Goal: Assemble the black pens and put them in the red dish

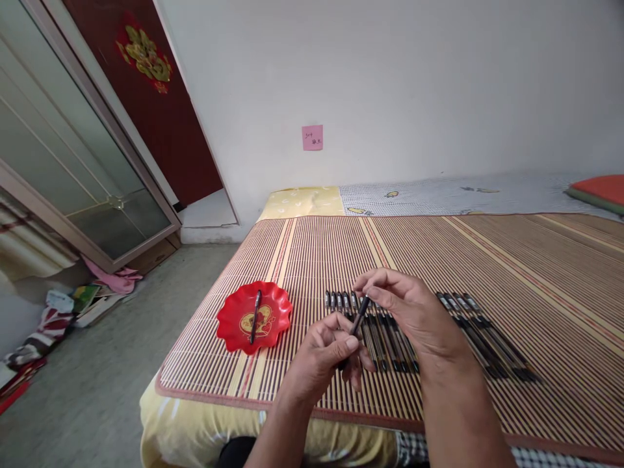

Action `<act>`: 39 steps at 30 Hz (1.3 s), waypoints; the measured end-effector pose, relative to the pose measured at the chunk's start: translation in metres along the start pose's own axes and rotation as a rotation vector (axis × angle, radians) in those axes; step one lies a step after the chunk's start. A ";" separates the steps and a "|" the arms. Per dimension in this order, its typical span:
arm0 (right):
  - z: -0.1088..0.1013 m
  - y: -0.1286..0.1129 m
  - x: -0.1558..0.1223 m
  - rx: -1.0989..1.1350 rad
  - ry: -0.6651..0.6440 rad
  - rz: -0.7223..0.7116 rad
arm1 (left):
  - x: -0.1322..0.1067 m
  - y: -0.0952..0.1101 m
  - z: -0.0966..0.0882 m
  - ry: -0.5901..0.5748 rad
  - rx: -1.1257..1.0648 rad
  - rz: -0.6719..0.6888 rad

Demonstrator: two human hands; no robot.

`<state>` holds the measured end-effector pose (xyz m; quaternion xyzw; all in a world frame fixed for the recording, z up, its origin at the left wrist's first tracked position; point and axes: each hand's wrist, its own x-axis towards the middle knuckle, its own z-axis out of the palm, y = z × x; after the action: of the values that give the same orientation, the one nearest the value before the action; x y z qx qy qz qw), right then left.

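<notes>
A dark pen [359, 316] is held at a slant between my two hands, above the bamboo mat. My left hand [331, 348] pinches its lower part between thumb and fingers. At the upper end, the thumb and fingertips of my right hand [407, 302] close on the pen's tip. Under and behind my hands, several black capped pens [383, 341] lie side by side in a row, partly hidden by my hands. More of these pens [487, 341] continue to the right of my right wrist. One pen [255, 316] rests in the red scalloped plate [229, 325] on the left.
The bamboo mat [312, 247] covers a bed with a yellow patterned sheet [195, 422]. A pink note [312, 138] sticks to the wall. An orange cushion [599, 190] lies at the far right. Left of the bed are a floor [146, 344] and a glass-panelled door [97, 169].
</notes>
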<state>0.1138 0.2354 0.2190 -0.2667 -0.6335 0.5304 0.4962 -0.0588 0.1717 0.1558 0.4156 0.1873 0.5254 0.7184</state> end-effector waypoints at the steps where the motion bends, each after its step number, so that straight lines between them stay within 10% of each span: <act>1: 0.000 -0.001 0.000 0.001 0.012 0.004 | 0.000 0.000 0.000 0.001 0.001 0.002; 39: 0.000 0.000 0.003 -0.166 0.019 -0.035 | 0.002 -0.001 0.012 0.150 0.091 0.006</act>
<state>0.1129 0.2379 0.2196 -0.3008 -0.6751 0.4649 0.4874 -0.0492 0.1685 0.1622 0.4079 0.2632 0.5480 0.6812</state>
